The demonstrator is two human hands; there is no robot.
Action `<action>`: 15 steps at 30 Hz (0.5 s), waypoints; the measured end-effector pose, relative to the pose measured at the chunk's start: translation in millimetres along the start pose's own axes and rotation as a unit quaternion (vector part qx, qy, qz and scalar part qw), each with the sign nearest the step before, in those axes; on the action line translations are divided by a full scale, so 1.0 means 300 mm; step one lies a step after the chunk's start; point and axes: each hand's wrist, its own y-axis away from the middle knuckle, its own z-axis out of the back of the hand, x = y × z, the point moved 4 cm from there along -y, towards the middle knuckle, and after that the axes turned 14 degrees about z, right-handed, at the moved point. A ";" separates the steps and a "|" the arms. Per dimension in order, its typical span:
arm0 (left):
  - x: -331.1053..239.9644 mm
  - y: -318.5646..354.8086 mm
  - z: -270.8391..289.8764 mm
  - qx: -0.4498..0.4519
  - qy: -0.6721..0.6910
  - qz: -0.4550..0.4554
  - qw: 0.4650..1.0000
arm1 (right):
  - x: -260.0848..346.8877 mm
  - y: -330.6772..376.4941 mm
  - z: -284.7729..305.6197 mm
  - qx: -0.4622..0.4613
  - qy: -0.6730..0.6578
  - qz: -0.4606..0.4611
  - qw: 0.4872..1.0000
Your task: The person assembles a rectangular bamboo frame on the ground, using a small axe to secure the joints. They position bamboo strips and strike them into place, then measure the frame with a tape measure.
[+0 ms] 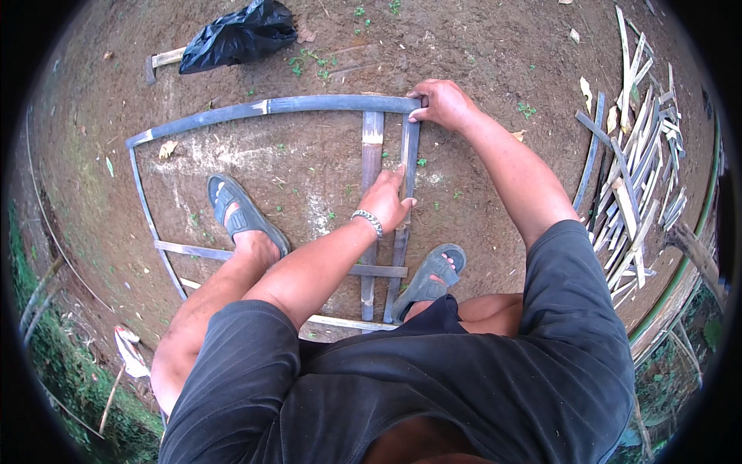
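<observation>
A frame of grey split bamboo slats (255,109) lies flat on bare earth in front of me. My right hand (442,103) grips the far right corner, where the top slat meets an upright slat (407,158). My left hand (384,200), with a bead bracelet on the wrist, rests on that same upright slat partway down, fingers pressed against it. A second upright slat (372,147) lies just left of it. My feet in grey sandals stand inside and on the frame, left foot (241,216) and right foot (430,278).
A pile of loose bamboo strips (634,162) lies at the right. A black plastic bag (238,36) and a mallet-like tool (164,60) sit at the far left. A lower cross slat (193,250) spans the frame. Grass edges the left side.
</observation>
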 end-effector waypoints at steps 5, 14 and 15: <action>-0.020 0.002 0.036 -0.062 -0.008 -0.009 0.998 | -0.020 0.009 -0.014 -0.030 -0.039 -0.013 0.999; -0.050 -0.017 0.045 -0.084 -0.029 0.026 0.996 | -0.051 0.026 -0.058 -0.102 -0.083 0.014 0.991; -0.051 -0.016 0.041 -0.086 -0.025 0.030 0.996 | -0.050 0.025 -0.059 -0.104 -0.077 0.016 0.991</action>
